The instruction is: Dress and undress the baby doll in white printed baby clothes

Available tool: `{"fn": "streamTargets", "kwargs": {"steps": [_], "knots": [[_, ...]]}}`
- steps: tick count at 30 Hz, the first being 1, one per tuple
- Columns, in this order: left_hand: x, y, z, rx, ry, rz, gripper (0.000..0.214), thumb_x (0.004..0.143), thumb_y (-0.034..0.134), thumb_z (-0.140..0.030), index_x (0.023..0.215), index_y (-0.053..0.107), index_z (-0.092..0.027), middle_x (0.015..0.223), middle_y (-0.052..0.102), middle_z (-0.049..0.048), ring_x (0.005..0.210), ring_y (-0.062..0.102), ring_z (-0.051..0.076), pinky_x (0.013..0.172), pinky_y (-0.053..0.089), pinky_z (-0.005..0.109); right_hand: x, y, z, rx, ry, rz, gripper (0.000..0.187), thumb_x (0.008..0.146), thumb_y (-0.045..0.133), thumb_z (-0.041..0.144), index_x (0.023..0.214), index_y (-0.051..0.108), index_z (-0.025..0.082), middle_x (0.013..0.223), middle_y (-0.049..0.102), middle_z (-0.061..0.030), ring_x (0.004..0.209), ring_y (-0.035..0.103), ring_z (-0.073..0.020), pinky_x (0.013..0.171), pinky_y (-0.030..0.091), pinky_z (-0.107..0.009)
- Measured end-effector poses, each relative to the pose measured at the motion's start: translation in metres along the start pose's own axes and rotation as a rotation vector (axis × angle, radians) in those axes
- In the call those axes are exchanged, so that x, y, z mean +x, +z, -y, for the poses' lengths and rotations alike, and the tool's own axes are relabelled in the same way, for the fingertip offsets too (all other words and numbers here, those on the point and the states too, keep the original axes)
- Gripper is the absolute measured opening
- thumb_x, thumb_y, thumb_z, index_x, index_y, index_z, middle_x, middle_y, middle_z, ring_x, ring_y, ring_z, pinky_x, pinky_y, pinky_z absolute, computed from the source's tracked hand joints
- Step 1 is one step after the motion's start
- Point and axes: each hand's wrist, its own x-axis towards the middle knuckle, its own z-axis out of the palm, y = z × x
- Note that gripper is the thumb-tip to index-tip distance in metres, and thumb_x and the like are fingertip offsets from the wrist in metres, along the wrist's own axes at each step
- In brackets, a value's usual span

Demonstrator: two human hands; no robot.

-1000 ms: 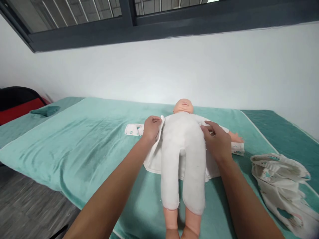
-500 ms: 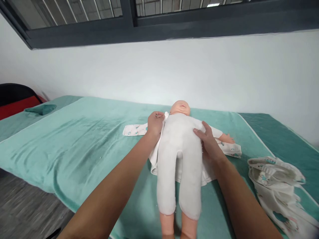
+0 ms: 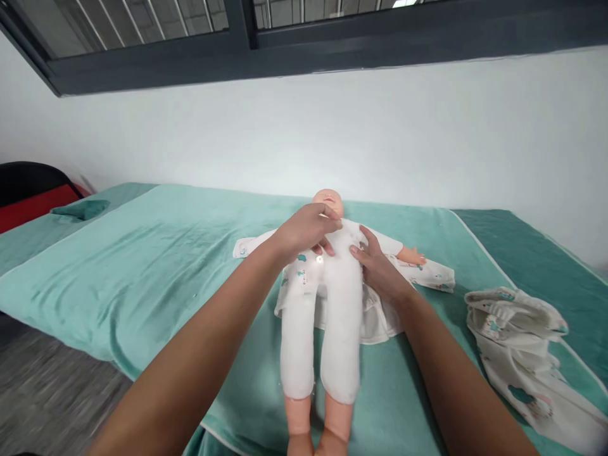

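A baby doll [image 3: 341,316] with a white cloth body lies on its back, head toward the wall and feet toward me. Under it is spread a white patterned baby shirt [image 3: 380,323], one front panel of which lies over the doll's belly and hip on the left. Over the doll's chest is my left hand [image 3: 308,229], its fingers apart and curved above that panel's edge. My right hand [image 3: 380,269] holds the doll's side below the armpit, thumb on the front. The doll's arm on the right rests outside the shirt sleeve [image 3: 432,275].
White patterned baby clothing [image 3: 517,335] lies crumpled at the right. Beneath everything is a green cover [image 3: 156,266] on a bed against the white wall [image 3: 304,139]. A dark window frame [image 3: 304,57] runs above, and a red and black chair [image 3: 33,196] stands at far left.
My left hand has moved right from beside the doll's shoulder to over its chest, and the shirt panel now covers part of the belly. The doll has shifted left, with my right hand still at its side.
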Motion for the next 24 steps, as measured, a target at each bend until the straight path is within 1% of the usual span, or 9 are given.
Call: {"fn": "streamTargets", "kwargs": {"steps": [2, 4, 6, 8, 11, 15, 20, 22, 24], "knots": [[-0.004, 0.006, -0.003, 0.019, 0.093, -0.043, 0.013, 0.082, 0.072, -0.031, 0.083, 0.065, -0.019, 0.086, 0.068, 0.0069, 0.058, 0.065, 0.017, 0.058, 0.048, 0.030, -0.001, 0.000, 0.001, -0.021, -0.006, -0.006, 0.092, 0.082, 0.072, 0.056, 0.155, 0.019, 0.040, 0.159, 0.037, -0.0097, 0.131, 0.057, -0.0241, 0.096, 0.057, -0.039], [-0.004, 0.010, -0.001, 0.101, 0.150, -0.183, 0.005, 0.086, 0.064, -0.024, 0.083, 0.064, -0.020, 0.095, 0.070, 0.0064, 0.069, 0.068, 0.017, 0.066, 0.050, 0.031, -0.001, -0.001, 0.001, -0.025, -0.021, -0.009, 0.086, 0.081, 0.072, 0.056, 0.151, 0.024, 0.039, 0.153, 0.045, -0.0098, 0.125, 0.060, -0.0237, 0.091, 0.058, -0.037], [-0.001, 0.012, 0.006, 0.210, 0.178, -0.280, 0.007, 0.087, 0.060, -0.018, 0.082, 0.064, -0.021, 0.094, 0.071, 0.0053, 0.082, 0.068, 0.020, 0.077, 0.050, 0.033, -0.001, -0.001, 0.000, -0.037, -0.029, -0.029, 0.078, 0.080, 0.072, 0.055, 0.144, 0.032, 0.036, 0.140, 0.057, -0.0087, 0.115, 0.064, -0.0228, 0.083, 0.058, -0.034], [0.005, 0.012, 0.016, 0.258, 0.225, -0.302, 0.009, 0.086, 0.061, -0.016, 0.082, 0.066, -0.021, 0.093, 0.072, 0.0043, 0.092, 0.066, 0.022, 0.086, 0.047, 0.033, 0.000, -0.001, -0.002, -0.043, -0.044, -0.064, 0.066, 0.078, 0.074, 0.054, 0.131, 0.040, 0.033, 0.126, 0.063, -0.0060, 0.104, 0.066, -0.0211, 0.075, 0.057, -0.032], [0.019, 0.013, 0.030, 0.198, 0.239, -0.233, 0.009, 0.086, 0.060, -0.016, 0.083, 0.067, -0.022, 0.094, 0.073, 0.0033, 0.092, 0.066, 0.021, 0.087, 0.046, 0.033, 0.002, 0.000, -0.005, -0.025, -0.073, -0.095, 0.051, 0.075, 0.076, 0.052, 0.107, 0.044, 0.029, 0.096, 0.063, 0.0015, 0.078, 0.062, -0.0160, 0.063, 0.052, -0.027], [0.041, 0.017, 0.034, 0.094, 0.194, -0.101, 0.008, 0.085, 0.061, -0.018, 0.081, 0.067, -0.021, 0.097, 0.074, 0.0046, 0.096, 0.066, 0.021, 0.090, 0.046, 0.033, 0.005, -0.002, -0.006, -0.050, -0.080, -0.035, 0.044, 0.076, 0.074, 0.053, 0.084, 0.042, 0.025, 0.067, 0.043, 0.0085, 0.056, 0.040, -0.0098, 0.050, 0.035, -0.022], [0.062, 0.031, 0.016, 0.212, 0.284, -0.023, 0.009, 0.080, 0.063, -0.014, 0.078, 0.068, -0.021, 0.098, 0.073, 0.0056, 0.098, 0.065, 0.022, 0.092, 0.045, 0.033, 0.006, -0.003, -0.005, -0.021, -0.132, -0.012, 0.041, 0.076, 0.075, 0.052, 0.079, 0.044, 0.024, 0.065, 0.044, 0.0078, 0.057, 0.040, -0.0106, 0.052, 0.035, -0.023], [0.068, 0.044, 0.009, 0.291, 0.303, 0.099, 0.010, 0.077, 0.066, -0.015, 0.084, 0.069, -0.022, 0.094, 0.073, 0.0049, 0.095, 0.065, 0.023, 0.089, 0.046, 0.032, 0.006, -0.002, -0.005, -0.008, -0.176, 0.001, 0.037, 0.077, 0.075, 0.049, 0.081, 0.047, 0.025, 0.072, 0.053, 0.0055, 0.065, 0.051, -0.0136, 0.060, 0.044, -0.025], [0.074, 0.060, 0.002, 0.455, 0.280, 0.271, 0.020, 0.077, 0.070, -0.025, 0.097, 0.069, -0.023, 0.091, 0.073, 0.0046, 0.086, 0.065, 0.023, 0.083, 0.047, 0.033, 0.005, 0.000, -0.004, 0.012, -0.246, 0.048, 0.028, 0.080, 0.074, 0.045, 0.088, 0.054, 0.026, 0.089, 0.064, 0.0010, 0.086, 0.061, -0.0186, 0.078, 0.051, -0.032]]}}
